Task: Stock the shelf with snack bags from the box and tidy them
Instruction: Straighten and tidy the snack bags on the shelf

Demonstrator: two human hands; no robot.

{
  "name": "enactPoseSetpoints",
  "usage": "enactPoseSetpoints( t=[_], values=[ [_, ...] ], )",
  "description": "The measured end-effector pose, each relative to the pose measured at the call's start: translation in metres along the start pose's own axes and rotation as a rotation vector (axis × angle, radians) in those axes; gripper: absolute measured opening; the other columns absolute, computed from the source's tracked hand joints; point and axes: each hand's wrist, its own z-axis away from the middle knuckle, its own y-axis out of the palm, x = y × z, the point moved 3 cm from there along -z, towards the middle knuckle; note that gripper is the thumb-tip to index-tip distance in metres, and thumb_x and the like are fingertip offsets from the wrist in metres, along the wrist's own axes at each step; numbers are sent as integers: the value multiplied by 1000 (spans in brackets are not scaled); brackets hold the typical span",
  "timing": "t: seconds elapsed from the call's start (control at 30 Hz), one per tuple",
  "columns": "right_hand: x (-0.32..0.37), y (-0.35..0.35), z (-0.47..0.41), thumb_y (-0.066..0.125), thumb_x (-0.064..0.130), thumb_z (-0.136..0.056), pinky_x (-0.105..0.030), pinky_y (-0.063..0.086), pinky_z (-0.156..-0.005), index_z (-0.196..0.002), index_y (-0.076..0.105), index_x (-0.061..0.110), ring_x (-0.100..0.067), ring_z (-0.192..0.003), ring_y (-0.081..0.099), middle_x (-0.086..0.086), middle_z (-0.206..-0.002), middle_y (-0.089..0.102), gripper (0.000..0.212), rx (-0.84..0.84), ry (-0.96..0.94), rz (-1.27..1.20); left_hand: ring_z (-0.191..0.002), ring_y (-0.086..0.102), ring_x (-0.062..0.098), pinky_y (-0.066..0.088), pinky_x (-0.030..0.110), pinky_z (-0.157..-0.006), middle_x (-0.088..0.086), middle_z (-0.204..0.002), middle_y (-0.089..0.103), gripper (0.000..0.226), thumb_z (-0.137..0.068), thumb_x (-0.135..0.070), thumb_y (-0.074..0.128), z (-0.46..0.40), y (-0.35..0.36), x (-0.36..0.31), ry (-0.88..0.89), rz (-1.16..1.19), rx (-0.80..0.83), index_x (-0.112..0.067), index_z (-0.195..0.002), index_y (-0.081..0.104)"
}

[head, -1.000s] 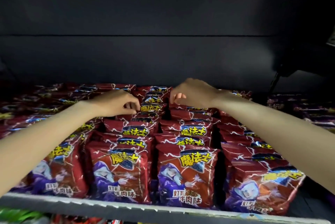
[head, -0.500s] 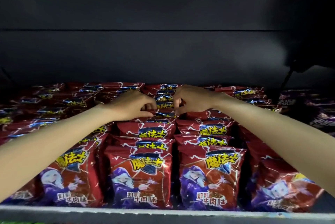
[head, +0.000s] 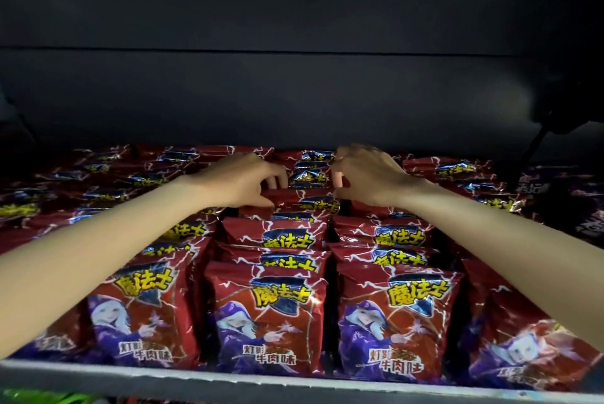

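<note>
Deep on the shelf [head: 294, 385], both hands reach into the middle row of red snack bags [head: 271, 315]. Left hand [head: 240, 179] has fingers curled, pinching the top edge of a red bag [head: 294, 199] standing mid-row. Right hand [head: 366, 174] has fingers curled at the same bag's right top corner; actual grip can't be confirmed. Bags stand upright in rows front to back, filling the shelf; dark purple packs [head: 562, 207] sit far right.
</note>
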Motion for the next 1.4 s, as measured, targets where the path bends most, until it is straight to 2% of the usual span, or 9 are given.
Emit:
enactPoseSetpoints(
  t=[0.2,0.37,0.5,0.7,0.87,0.97,1.13,1.3,1.4],
  values=[
    [10,-19,-11,62,25,-88,-29,43,-83,-100,64,23,-11,-97,52,6,-104,54,12,-30,-26,-216,-79,61,-8,46,9,-68,-18,-94,68,16,-85,-23,67,43,-40,50,-19,72,-246,-29,-100,68],
    [69,-20,-45,60,19,-91,-19,47,-76,-96,69,22,0,-82,60,11,-89,67,11,28,-156,-443,-83,58,-10,45,7,-69,-18,-85,68,14,-82,-24,71,75,-32,101,-63,71,-108,-33,-92,69],
    [105,-1,-73,57,18,-93,-9,41,-70,-101,71,18,2,-81,61,7,-91,72,16,143,-162,-390,-76,58,-9,45,8,-65,-24,-89,63,21,-79,-29,74,87,-22,128,-28,-22,1,-37,-96,66],
    [139,14,-95,61,34,-91,-28,48,-83,-111,67,19,-13,-96,64,3,-104,71,26,182,-128,-229,-92,61,4,43,19,-80,-13,-114,64,36,-85,-33,66,84,-15,132,35,-297,5,-31,-120,59],
    [135,10,-90,49,28,-96,-26,37,-74,-104,67,21,-15,-99,62,4,-104,69,21,114,-118,-116,-78,49,-8,36,8,-74,-14,-108,67,29,-85,-31,66,76,-10,126,67,-219,-57,-28,-115,64],
    [123,7,-86,61,25,-88,-25,43,-75,-95,69,19,-11,-91,63,7,-95,70,12,138,-35,-192,-72,48,-9,32,2,-65,-14,-103,68,26,-84,-29,68,68,-9,116,120,-195,-94,-28,-110,66],
    [104,1,-81,67,20,-85,-29,48,-81,-85,67,19,-12,-89,62,9,-89,65,2,69,78,-228,-74,51,-3,40,16,-69,-14,-99,68,23,-84,-30,69,54,-7,104,125,-171,-105,-29,-106,66],
    [107,9,-78,57,34,-92,-32,47,-83,-95,69,18,-15,-92,62,3,-100,69,21,116,37,-182,-76,47,-2,32,17,-69,-13,-102,66,25,-86,-34,65,46,-7,102,126,-174,-33,-26,-109,65],
    [107,14,-78,51,36,-95,-30,44,-79,-92,71,12,-18,-86,62,-2,-92,70,31,169,-25,-164,-81,49,2,34,20,-68,-12,-100,59,18,-86,-31,65,48,-4,103,145,-152,-26,-26,-103,60]
  ],
)
